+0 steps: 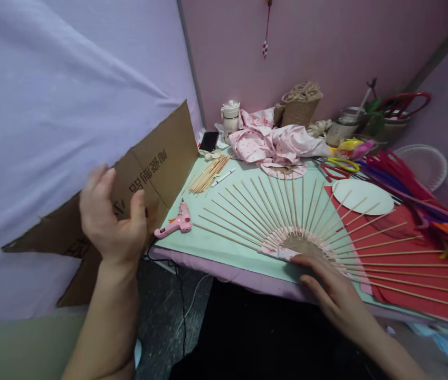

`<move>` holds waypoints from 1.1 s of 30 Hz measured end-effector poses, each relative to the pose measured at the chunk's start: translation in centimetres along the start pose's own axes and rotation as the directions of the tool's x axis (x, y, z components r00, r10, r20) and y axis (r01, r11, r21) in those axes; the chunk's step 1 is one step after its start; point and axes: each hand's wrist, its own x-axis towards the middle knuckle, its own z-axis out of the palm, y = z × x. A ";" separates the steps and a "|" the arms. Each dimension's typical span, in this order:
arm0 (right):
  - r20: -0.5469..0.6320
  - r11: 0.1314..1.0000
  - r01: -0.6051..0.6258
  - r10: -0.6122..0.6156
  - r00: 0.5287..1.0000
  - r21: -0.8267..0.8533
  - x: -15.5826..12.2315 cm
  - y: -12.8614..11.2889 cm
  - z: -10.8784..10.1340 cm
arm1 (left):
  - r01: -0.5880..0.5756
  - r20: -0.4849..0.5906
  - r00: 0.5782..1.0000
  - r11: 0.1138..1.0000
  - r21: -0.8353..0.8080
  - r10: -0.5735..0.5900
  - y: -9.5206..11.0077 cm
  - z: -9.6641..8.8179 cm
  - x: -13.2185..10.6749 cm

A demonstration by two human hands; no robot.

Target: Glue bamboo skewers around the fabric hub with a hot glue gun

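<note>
My left hand point(115, 216) is raised in front of a brown cardboard sheet point(176, 153) at the table's left end. Its thumb and fingers are apart, with nothing between them. My right hand point(330, 290) lies at the table's front edge, its fingers stretched over the near rim of a fan-shaped frame. That frame has a half-round base point(298, 245) of cardboard edged with pink patterned cloth. Thin wooden sticks point(243, 203) spread out from it in a wide arc. Left of the sticks lies a pink glue gun point(178, 221), nearest to my left hand on the tabletop.
Loose skewers point(208, 177), a white pen point(222, 178) and a phone point(209, 141) lie at the back left. Crumpled pink cloth point(275, 142) and scissors point(336, 169) sit behind the fan. Red sheets point(401, 253), a white oval point(362, 197) and pipe cleaners point(401, 179) cover the right.
</note>
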 end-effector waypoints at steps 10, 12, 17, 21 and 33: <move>-0.003 1.000 0.007 -0.007 1.000 0.006 0.1 -0.2 -0.2 | -0.214 0.070 0.976 0.835 0.507 0.207 0.2 -0.5 2.3; -0.007 1.000 0.006 -0.006 1.000 0.000 0.0 -0.1 -0.2 | -0.229 0.024 0.968 0.843 0.486 0.249 0.3 -0.7 1.9; 0.007 1.000 0.008 -0.008 1.000 0.003 0.0 -0.1 -0.2 | -0.257 0.017 0.960 0.859 0.443 0.278 0.2 -1.3 1.4; -0.027 1.000 0.024 -0.024 0.999 -0.014 -0.1 -0.5 -0.4 | -0.251 0.020 0.964 0.885 0.393 0.265 1.0 -1.5 0.5; -0.123 0.998 0.044 -0.049 0.991 -0.039 0.2 -0.9 -1.4 | -0.052 0.272 0.961 0.998 0.023 0.044 1.3 9.4 1.8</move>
